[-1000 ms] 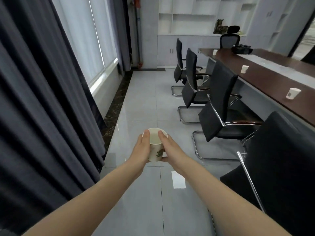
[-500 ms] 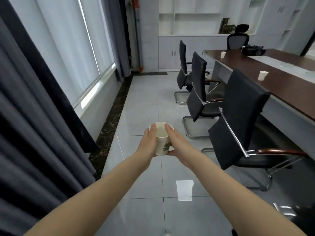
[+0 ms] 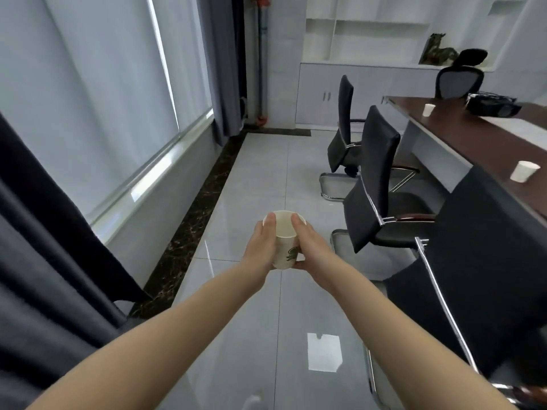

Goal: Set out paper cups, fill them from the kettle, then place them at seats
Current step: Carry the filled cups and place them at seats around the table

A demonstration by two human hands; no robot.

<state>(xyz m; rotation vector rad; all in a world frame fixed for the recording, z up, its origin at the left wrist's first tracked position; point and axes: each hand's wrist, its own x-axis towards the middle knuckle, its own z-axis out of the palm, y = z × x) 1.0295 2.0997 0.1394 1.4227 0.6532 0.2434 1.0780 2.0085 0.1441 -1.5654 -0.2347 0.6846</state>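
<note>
I hold a white paper cup with a green print upright over the tiled floor, at arm's length in the middle of the view. My left hand wraps its left side and my right hand its right side, fingertips at the rim. Liquid seems to fill the cup, though the view is too blurred to be sure. On the long brown table at the right stand two more paper cups, one near and one far. No kettle is in view.
Black office chairs line the table's near side: one close at my right, two further along, and one at the table's head. A black device lies on the table. Dark curtains and windows run along the left.
I have walked forward along the aisle with the cup held in both hands. The nearest chairs have slid past to my right, and the far cabinets look closer.
</note>
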